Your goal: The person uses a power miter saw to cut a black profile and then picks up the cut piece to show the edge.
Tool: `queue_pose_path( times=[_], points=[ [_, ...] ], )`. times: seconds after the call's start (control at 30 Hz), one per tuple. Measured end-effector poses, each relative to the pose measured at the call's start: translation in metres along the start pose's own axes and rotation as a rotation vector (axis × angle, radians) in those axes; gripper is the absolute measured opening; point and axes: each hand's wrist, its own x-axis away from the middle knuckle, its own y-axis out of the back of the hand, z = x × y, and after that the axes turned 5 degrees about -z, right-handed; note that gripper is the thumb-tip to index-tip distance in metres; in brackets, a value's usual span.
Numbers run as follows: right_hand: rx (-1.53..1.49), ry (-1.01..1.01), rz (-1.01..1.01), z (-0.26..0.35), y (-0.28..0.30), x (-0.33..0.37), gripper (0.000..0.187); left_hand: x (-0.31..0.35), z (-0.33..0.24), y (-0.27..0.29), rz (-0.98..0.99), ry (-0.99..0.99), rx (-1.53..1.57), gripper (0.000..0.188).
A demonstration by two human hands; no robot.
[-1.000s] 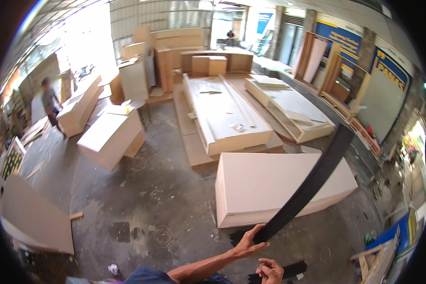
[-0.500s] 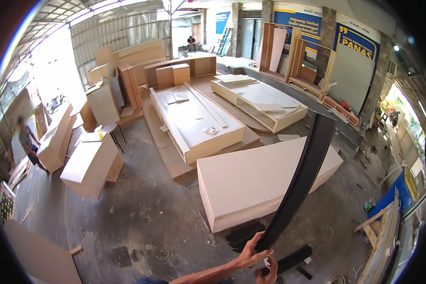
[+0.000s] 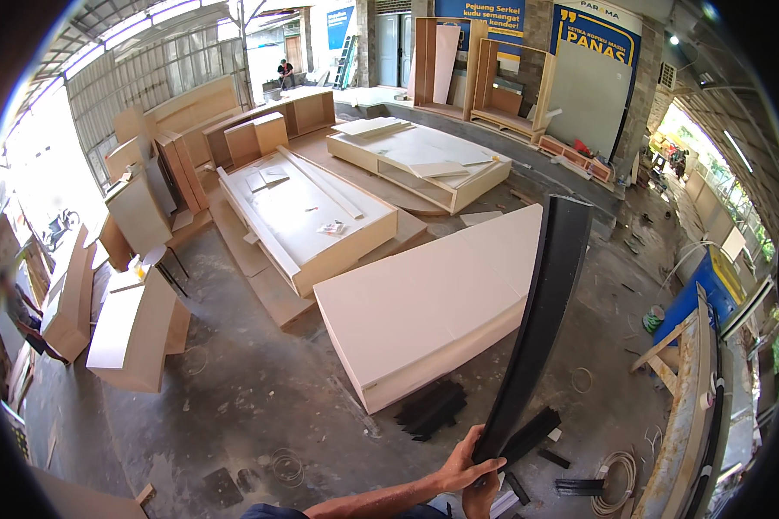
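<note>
Right hand (image 3: pixel 481 497), now closer beneath left hand (image 3: pixel 461 467), grip not discernible; left clamped on black strip (image 3: pixel 541 320), low end; strip slanting up before pale box (image 3: pixel 424 311); firm two-handed support probably best against sway.

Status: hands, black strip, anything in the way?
Left hand closed on black strip near lower end. Right hand just below, grip unclear. Pale box beyond, dark pieces on floor.

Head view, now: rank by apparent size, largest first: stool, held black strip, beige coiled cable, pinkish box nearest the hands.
1. Pinkish box
2. Held black strip
3. Beige coiled cable, stool: too alike to rank
</note>
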Motion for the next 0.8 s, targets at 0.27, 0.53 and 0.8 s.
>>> queue_pose_path(
  times=[0.27, 0.53, 0.8],
  points=[
    [-0.290, -0.224, -0.111, -0.054, 0.015, -0.016, 0.037, -0.015, 0.009, -0.022, 0.119, 0.029, -0.116, 0.067],
    [-0.308, -0.041, -0.139, -0.095, 0.053, -0.043, 0.025, -0.039, 0.008, -0.019, 0.150, -0.224, -0.256, 0.056],
    [-0.400, -0.209, -0.525, -0.087, 0.149, -0.098, 0.028, -0.030, -0.102, 0.112, -0.586, -0.657, 0.521, 0.074]
  ],
)
